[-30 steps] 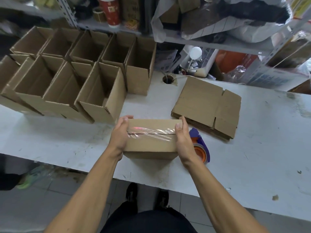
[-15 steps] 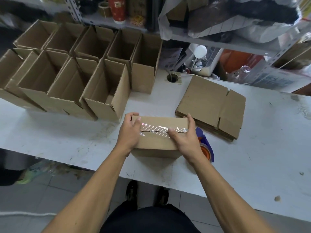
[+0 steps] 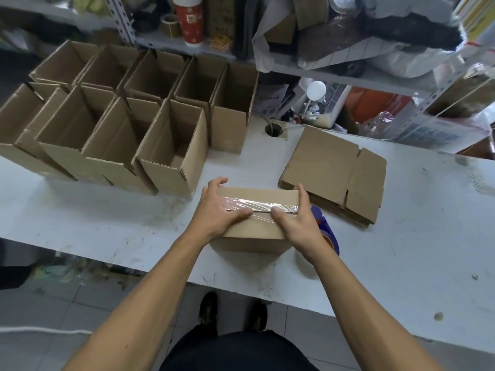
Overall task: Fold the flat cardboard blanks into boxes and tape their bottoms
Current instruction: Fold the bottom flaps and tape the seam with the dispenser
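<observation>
Box (image 3: 257, 207) sat taped-side up at the white surface's (image 3: 107, 226) near edge; left hand (image 3: 220, 207) and right hand (image 3: 294, 220) gripped its ends, thumbs pressing the tape (image 3: 261, 206). Flat blanks (image 3: 334, 172) lay at two o'clock, finished boxes (image 3: 171, 145) at ten.

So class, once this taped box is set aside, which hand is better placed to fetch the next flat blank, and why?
Right hand, probably. The stack of flat blanks lies just beyond it on the right, while the left hand sits nearer the finished boxes.
</observation>
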